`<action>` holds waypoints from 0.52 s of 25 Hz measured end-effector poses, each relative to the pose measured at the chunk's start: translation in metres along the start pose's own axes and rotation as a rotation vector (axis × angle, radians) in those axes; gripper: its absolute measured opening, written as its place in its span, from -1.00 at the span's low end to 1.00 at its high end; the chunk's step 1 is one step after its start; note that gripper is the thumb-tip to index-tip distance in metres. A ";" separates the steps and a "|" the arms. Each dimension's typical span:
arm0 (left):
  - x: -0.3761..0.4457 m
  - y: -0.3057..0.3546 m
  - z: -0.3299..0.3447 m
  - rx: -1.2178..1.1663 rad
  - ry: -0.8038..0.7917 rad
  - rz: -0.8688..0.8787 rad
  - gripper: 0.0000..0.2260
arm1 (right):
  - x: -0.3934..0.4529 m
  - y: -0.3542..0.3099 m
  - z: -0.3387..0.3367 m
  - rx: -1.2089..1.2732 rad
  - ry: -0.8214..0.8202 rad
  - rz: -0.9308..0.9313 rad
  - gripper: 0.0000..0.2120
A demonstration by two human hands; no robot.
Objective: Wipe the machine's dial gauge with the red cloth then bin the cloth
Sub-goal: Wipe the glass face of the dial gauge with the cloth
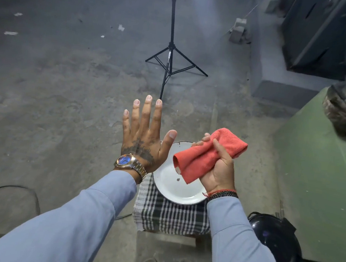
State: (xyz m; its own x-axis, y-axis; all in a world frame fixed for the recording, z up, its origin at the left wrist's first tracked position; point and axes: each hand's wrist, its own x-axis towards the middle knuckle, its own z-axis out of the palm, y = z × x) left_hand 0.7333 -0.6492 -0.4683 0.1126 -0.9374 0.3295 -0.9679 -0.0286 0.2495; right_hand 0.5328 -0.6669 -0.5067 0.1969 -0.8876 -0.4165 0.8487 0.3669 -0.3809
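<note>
My right hand (219,168) is palm up and grips a folded red cloth (205,154) above a white enamel plate (173,185). My left hand (144,134) is held out flat to the left of the cloth, back up, fingers spread, holding nothing. It wears a wristwatch. A green machine body (314,180) fills the right side; no dial gauge shows in this view.
The plate rests on a small stool covered by a checked cloth (167,214). A black tripod (170,55) stands on the concrete floor ahead. A black round container (275,240) sits by the green machine. A cable (16,188) lies at left. Grey blocks and dark equipment sit far right.
</note>
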 end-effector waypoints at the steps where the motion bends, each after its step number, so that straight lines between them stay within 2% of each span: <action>1: 0.000 0.002 -0.002 0.004 -0.005 0.005 -0.22 | -0.003 0.001 0.001 0.017 -0.051 -0.033 -0.75; 4: 0.000 0.005 -0.011 0.017 -0.002 0.017 -0.22 | -0.015 0.002 0.004 0.073 -0.155 -0.060 -0.64; 10: 0.010 0.019 -0.038 0.060 0.061 0.120 -0.23 | -0.025 0.003 0.036 0.056 -0.132 -0.108 -0.46; 13: 0.019 0.024 -0.062 0.046 0.084 0.114 -0.24 | -0.044 -0.010 0.057 0.044 -0.198 -0.177 -0.19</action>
State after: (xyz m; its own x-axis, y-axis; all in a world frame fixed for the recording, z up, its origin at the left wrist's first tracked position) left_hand 0.7266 -0.6462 -0.3995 0.0181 -0.9034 0.4284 -0.9845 0.0586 0.1652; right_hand 0.5432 -0.6476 -0.4378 0.1316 -0.9756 -0.1755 0.8983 0.1922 -0.3950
